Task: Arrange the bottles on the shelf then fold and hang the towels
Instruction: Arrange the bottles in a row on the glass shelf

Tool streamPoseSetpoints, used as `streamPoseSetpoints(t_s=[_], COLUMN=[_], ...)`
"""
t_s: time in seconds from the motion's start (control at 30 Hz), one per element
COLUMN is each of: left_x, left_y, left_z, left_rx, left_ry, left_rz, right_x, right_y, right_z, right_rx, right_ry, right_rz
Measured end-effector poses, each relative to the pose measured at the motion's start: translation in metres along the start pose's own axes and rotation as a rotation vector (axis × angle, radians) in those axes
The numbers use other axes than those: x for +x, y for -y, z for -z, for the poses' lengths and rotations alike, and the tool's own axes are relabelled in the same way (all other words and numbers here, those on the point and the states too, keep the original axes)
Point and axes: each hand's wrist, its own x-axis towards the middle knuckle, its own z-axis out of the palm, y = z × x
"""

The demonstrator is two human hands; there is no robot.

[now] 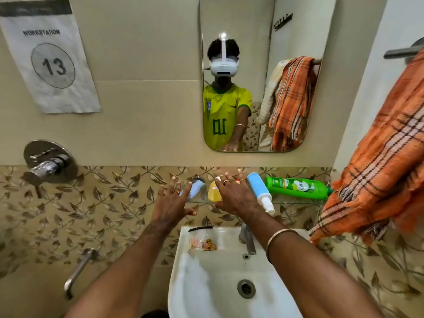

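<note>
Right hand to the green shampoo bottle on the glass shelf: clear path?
Probably yes. The right hand is open at the shelf's front edge, over the yellow bottle. Only the tilted blue spray bottle lies between it and the green shampoo bottle, which lies uncovered on its side.

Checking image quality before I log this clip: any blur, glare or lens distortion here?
Head view: strong wide-angle bending, wall tiles and sink edges curve. Both hands, left hand and right hand, are slightly soft; the green bottle label is too blurred to read. Lighting is even, with small highlights on the chrome tap.
</note>
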Motion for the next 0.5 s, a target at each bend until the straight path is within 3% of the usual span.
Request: streamPoseSetpoints(t_s=[0.2,0.5], left_x=[0.004,0.004], left_y=[-0.007,-0.001], left_z=[-0.012,-0.005], left_rx=[0.052,0.074], left_ry=[0.080,0.070], left_rz=[0.080,0.114], right_x=[0.014,0.017], right_y=[0.002,0.000], right_z=[-0.014,-0.020], right_rx=[-0.056,-0.025], right_ry=[-0.042,-0.131], right_rz=[0.093,0.152])
